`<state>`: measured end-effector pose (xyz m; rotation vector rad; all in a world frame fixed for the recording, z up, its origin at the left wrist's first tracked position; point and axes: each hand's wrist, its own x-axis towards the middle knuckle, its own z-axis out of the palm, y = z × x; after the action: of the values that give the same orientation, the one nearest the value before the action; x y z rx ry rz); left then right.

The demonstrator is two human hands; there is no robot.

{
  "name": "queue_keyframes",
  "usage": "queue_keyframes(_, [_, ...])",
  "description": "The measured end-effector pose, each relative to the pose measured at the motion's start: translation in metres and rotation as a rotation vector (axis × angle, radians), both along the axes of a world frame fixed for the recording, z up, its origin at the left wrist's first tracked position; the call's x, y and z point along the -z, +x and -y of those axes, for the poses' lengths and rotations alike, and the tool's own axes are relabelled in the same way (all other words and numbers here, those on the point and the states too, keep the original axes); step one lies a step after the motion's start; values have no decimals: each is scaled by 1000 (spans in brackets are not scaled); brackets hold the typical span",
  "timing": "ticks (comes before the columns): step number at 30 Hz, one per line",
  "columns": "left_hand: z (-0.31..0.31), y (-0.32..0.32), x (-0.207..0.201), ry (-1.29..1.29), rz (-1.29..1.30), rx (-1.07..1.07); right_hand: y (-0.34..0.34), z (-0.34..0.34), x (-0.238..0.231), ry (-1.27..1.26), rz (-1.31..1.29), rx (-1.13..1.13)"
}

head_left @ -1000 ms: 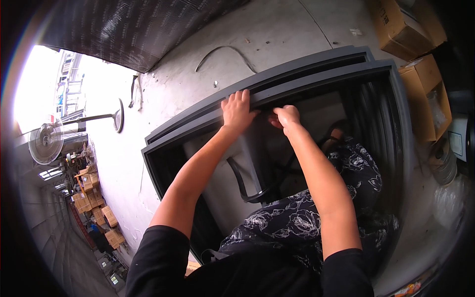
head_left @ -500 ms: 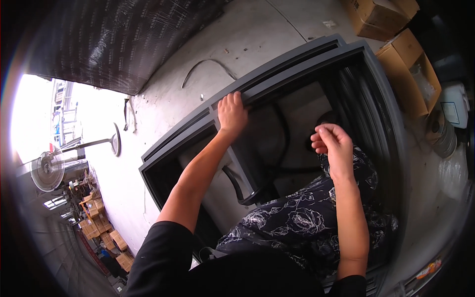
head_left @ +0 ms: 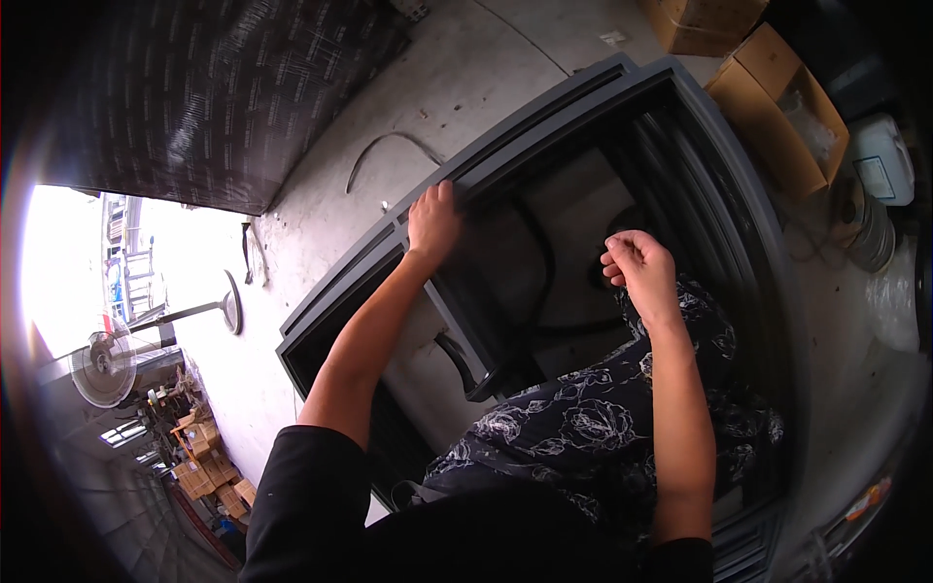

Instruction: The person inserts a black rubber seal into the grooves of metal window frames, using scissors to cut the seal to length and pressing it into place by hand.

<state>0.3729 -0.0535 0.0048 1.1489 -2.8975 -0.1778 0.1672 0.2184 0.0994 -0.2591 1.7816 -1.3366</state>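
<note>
Head view, looking down: a dark grey window frame [head_left: 583, 126] lies flat on the concrete floor [head_left: 321, 214], its long top rail running on a slant from lower left to upper right, straight ahead of the person who kneels inside its opening. The left hand [head_left: 434, 222] is the nearer one to that rail: it lies on it palm down, fingers curled over the edge where a black rubber seal strip [head_left: 505, 170] sits in the channel. The right hand [head_left: 637, 267] is off the frame, raised above the opening and well apart from the rail, closed into a loose fist; whether it pinches anything I cannot tell. A loose black strip [head_left: 539, 262] loops over the floor inside the frame, between the two hands.

The person's knees, in dark flowered trousers [head_left: 603, 437], rest within the frame. Beyond the rail lies a curved bit of cord [head_left: 384, 151] on the concrete. Cardboard boxes [head_left: 777, 97] stand to the upper right beside a white canister [head_left: 882, 160]; a pedestal fan [head_left: 107, 360] stands at far left, by a bright doorway.
</note>
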Motion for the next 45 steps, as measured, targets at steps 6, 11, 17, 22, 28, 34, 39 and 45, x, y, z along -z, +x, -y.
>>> queue_keyframes(6, [5, 10, 5, -59, 34, 32, -5, 5, 0, -14, -19, -2])
queue_keyframes(11, [8, 41, -1, -32, 174, -37, -3, 3, -2, -19, 2, -11])
queue_keyframes(17, [11, 48, 1, -61, 159, 73, -10, 3, 1, -31, -18, -7])
queue_keyframes(22, [12, 59, 1, -129, 181, 46, -10, 9, -6, -44, -30, -36])
queue_keyframes(28, [-10, 21, -17, 14, 187, -18, -10, 16, -6, -30, -37, -54])
queue_keyframes(34, [-25, -21, 9, -264, -66, 149, -4, 20, -1, -55, -60, -74])
queue_keyframes(39, [-26, -27, 23, -480, -213, 137, -8, 23, -1, -23, -92, -136])
queue_keyframes(45, [-21, -26, 26, -500, -177, 154, -6, 26, -2, -7, -82, -166])
